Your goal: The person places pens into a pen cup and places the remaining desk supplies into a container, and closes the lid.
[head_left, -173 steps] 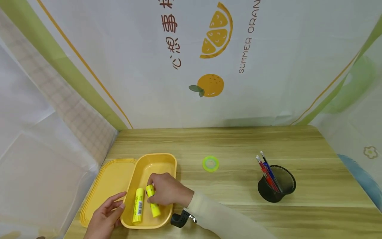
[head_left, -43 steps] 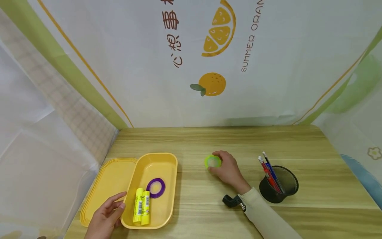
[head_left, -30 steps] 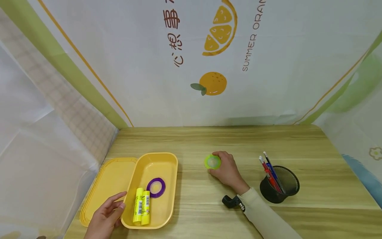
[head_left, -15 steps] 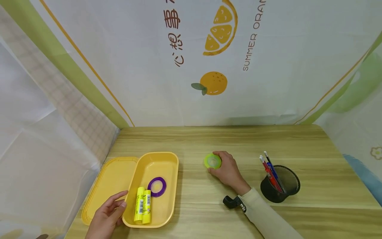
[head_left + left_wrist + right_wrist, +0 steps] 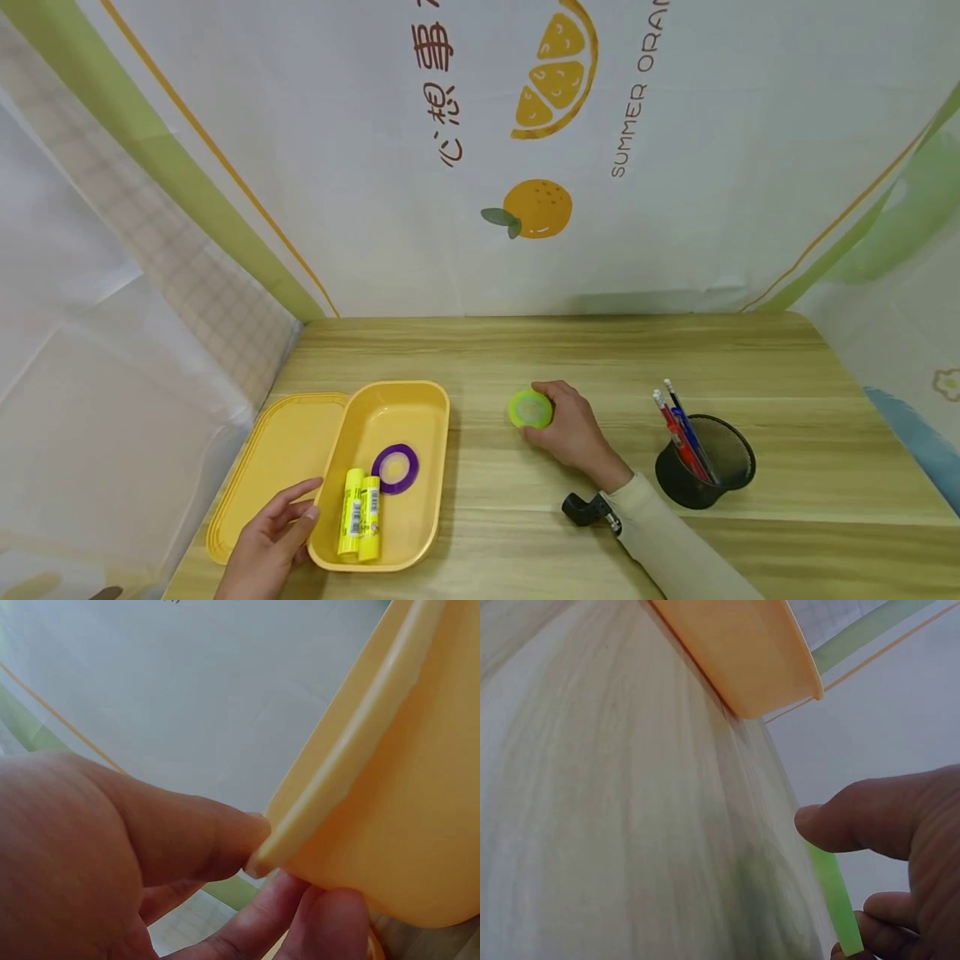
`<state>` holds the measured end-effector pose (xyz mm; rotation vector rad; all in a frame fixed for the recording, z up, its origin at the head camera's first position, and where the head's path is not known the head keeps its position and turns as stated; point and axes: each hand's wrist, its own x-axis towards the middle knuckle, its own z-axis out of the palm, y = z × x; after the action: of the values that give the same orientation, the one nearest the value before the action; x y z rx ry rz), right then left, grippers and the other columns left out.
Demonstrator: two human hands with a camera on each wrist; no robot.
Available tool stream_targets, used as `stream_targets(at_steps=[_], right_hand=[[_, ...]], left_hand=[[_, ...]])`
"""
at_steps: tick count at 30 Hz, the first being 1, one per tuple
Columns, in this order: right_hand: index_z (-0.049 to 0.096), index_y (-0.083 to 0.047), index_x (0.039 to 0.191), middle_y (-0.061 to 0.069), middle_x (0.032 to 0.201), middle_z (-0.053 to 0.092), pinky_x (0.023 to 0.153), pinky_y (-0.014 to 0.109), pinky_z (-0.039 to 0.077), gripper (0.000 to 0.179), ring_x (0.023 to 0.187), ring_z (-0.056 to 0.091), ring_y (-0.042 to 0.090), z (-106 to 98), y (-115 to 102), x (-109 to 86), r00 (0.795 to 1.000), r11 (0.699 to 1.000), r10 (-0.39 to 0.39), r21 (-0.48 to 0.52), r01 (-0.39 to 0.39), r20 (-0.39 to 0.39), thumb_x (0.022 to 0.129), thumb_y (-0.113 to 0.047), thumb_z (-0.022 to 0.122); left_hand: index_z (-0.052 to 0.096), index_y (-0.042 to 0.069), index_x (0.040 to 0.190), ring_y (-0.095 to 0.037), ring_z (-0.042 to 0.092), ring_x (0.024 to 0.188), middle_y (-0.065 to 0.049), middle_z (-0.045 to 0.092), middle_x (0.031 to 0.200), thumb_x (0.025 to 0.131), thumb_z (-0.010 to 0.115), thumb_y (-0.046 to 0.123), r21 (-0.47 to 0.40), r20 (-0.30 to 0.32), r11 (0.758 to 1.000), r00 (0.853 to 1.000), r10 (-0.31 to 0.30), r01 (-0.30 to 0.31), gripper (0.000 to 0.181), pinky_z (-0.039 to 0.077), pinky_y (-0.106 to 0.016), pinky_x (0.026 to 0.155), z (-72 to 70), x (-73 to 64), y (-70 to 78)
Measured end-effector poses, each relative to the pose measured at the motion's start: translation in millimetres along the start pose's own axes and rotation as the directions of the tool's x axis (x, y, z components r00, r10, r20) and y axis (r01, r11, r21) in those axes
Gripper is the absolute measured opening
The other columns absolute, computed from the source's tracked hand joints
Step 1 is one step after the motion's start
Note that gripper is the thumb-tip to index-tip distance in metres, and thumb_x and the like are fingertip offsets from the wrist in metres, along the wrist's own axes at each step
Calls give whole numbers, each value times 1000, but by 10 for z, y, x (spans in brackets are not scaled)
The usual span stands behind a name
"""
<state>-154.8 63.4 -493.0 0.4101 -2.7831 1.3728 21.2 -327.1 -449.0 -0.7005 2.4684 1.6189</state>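
Note:
My right hand [image 5: 576,433] pinches a lime-green tape roll [image 5: 530,409] between thumb and fingers, over the middle of the table; its green edge [image 5: 836,904] shows in the right wrist view. At the left, a yellow plastic box [image 5: 444,450] holds two yellow glue sticks [image 5: 351,517] lying side by side and a purple tape roll [image 5: 378,482]. My left hand [image 5: 266,537] touches the box's near left side, thumb and index fingertips right at the rim [image 5: 330,791], other fingers against the outer wall.
A yellow lid [image 5: 281,454] lies left of the box, partly beneath it. On the right stands a black mesh pen cup [image 5: 693,492] with several pens and pencils [image 5: 678,433]. A printed white cloth [image 5: 675,208] hangs behind the table.
Earlier, my right hand held a glue stick inside the box. It then went right to the green tape roll, now shifted slightly left. The purple roll shows in the box. My left hand stays.

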Motion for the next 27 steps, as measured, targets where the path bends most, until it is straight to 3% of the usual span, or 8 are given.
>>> stream_targets(at_steps=[8, 16, 27], right_hand=[[60, -1, 146, 13, 138, 65, 100, 50, 56, 76, 123, 63, 31, -43, -61, -9, 1000, 1000, -8, 27, 7, 7, 79, -19, 93], [61, -3, 146, 11, 136, 66, 96, 46, 57, 76, 115, 65, 28, -66, -192, 28, 1000, 998, -18, 57, 17, 13, 79, -20, 93], [62, -3, 144, 10, 140, 65, 105, 49, 56, 73, 123, 64, 27, -64, -539, 71, 992, 982, -108, 162, 97, 59, 79, -16, 93]], left_hand=[[53, 9, 153, -14, 57, 72, -2, 70, 109, 107, 62, 15, -8, -5, 999, 999, 41, -41, 47, 55, -29, 62, 6, 3, -19], [53, 8, 152, -14, 59, 72, -1, 70, 108, 107, 64, 18, -9, -8, 999, 999, 38, -39, 47, 55, -29, 63, -8, 7, -18], [55, 8, 151, -13, 60, 72, 6, 70, 103, 106, 66, 21, -27, -13, 999, 999, 44, -45, 47, 54, -28, 62, -4, 33, -47]])
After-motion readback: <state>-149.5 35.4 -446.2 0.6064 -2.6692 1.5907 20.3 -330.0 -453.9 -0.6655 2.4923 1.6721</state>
